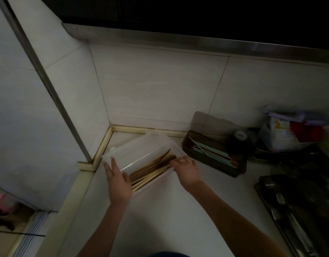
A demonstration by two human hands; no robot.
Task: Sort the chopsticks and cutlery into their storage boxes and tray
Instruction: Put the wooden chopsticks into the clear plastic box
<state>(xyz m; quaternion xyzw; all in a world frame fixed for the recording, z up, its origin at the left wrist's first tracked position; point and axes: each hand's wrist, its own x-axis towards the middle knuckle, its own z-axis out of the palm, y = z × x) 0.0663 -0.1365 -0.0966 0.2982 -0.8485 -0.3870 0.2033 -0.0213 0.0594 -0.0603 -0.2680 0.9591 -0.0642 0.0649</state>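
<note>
A clear plastic storage box [123, 151] lies at an angle in the counter's corner, its lid [141, 145] tilted up along the far side. Several wooden chopsticks [152, 169] lie inside it. My left hand [117, 179] rests with straight fingers on the box's left end. My right hand [185, 170], with a ring, touches the box's right end, its fingertips at the chopstick tips. A dark box [239, 166] to the right holds several coloured chopsticks [211, 151]. A dark tray [282, 225] with forks [280, 198] sits at the far right.
White tiled walls close the corner behind and left of the clear box. A black roll of tape [236, 143] and a plastic container with bags [286, 134] stand at the back right. A metal window frame [48, 86] runs down the left.
</note>
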